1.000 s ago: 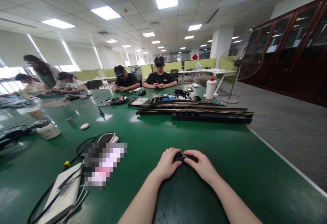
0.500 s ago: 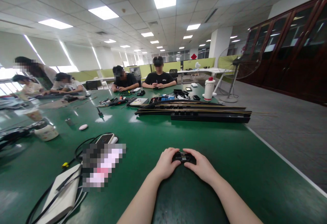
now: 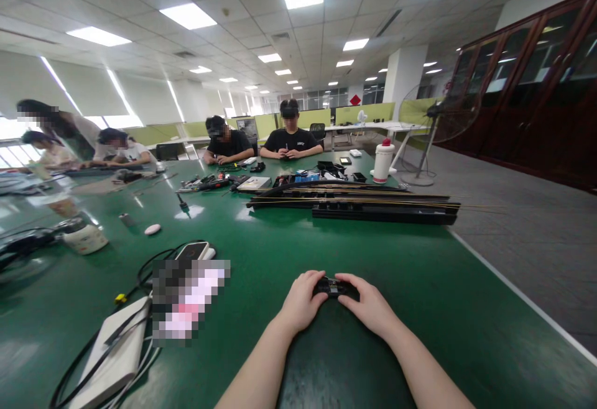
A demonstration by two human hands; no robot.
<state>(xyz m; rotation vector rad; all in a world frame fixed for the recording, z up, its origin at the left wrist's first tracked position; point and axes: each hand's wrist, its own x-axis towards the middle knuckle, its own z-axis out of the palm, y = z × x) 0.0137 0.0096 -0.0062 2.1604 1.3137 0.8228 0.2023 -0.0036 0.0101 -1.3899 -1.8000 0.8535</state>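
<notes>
A small black device (image 3: 333,287) with a lighter, silvery patch in its middle is at the near part of the green table (image 3: 224,359). My left hand (image 3: 304,298) grips its left end between thumb and fingers. At the other end, my right hand (image 3: 366,303) holds it the same way. Both palms hide the ends of the device, so its full shape and exact kind cannot be made out. Whether it touches the tabletop is unclear.
Black rails with long thin rods (image 3: 387,213) lie across the table ahead. To my left are a white box (image 3: 112,356) with cables, a phone (image 3: 193,251) and a jar (image 3: 84,237). A white bottle (image 3: 383,161) stands far right. Several people sit beyond.
My hands stay around the black device with hardly any movement. The view has shifted very slightly.
</notes>
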